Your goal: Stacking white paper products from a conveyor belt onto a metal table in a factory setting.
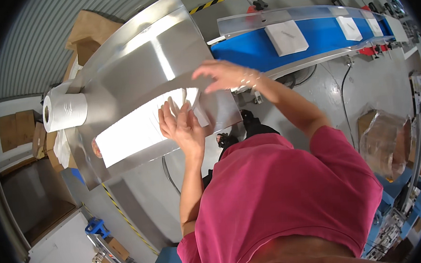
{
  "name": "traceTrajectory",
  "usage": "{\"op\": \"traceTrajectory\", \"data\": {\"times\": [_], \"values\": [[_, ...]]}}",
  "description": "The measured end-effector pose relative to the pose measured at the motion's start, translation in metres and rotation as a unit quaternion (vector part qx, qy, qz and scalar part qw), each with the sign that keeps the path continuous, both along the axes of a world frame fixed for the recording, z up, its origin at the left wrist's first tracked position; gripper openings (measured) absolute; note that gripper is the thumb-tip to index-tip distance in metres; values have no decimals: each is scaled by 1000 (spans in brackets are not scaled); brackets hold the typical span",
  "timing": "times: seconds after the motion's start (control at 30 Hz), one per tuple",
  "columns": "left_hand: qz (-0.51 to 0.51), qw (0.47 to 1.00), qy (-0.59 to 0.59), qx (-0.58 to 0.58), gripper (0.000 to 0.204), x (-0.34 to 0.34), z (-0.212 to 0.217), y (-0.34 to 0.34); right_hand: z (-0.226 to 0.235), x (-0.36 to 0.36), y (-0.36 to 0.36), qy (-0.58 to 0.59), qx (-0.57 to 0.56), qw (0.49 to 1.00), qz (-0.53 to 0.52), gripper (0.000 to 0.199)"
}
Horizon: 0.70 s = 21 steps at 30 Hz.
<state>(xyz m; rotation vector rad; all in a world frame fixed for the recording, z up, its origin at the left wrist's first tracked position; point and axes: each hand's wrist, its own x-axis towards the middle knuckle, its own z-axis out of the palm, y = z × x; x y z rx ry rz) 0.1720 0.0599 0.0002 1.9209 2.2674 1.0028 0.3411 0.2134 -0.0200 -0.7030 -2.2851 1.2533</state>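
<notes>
Along the steel bench (pixel 120 91), in the head view, a long row of thin white packets (pixel 135 133) lies to the person's left, its long axis slanting from lower left up toward the right, its near edge roughly following the bench's front edge. The left hand (pixel 182 126) is the nearer: it rests on the row's right end, fingers spread over the last packets, which fan apart there; I cannot tell whether any is pinched. The right hand (pixel 220 76) hangs just beyond that end, up and to its right, fingers parted and empty, apart from the row. It lies between the row and the blue conveyor belt (pixel 318 36), where more flat white pieces (pixel 286 38) sit spaced out.
</notes>
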Motion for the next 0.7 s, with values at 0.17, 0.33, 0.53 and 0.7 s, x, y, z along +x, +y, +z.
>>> {"op": "traceTrajectory", "data": {"times": [0.17, 0.33, 0.53, 0.7], "values": [[-26, 999, 21, -15, 26, -1, 5, -2, -18, -18, -4, 21, 71, 995, 71, 42], [-12, 999, 37, -2, 27, -4, 0, -3, -24, 20, -1, 27, -167, 985, -24, 33], [0, 998, 59, -2, 26, -5, -4, -1, -27, 48, 2, 75, -89, 992, -41, 25], [9, 998, 67, 9, 26, -5, -3, -4, -64, 108, 34, 84, -204, 944, -245, 22]]}}
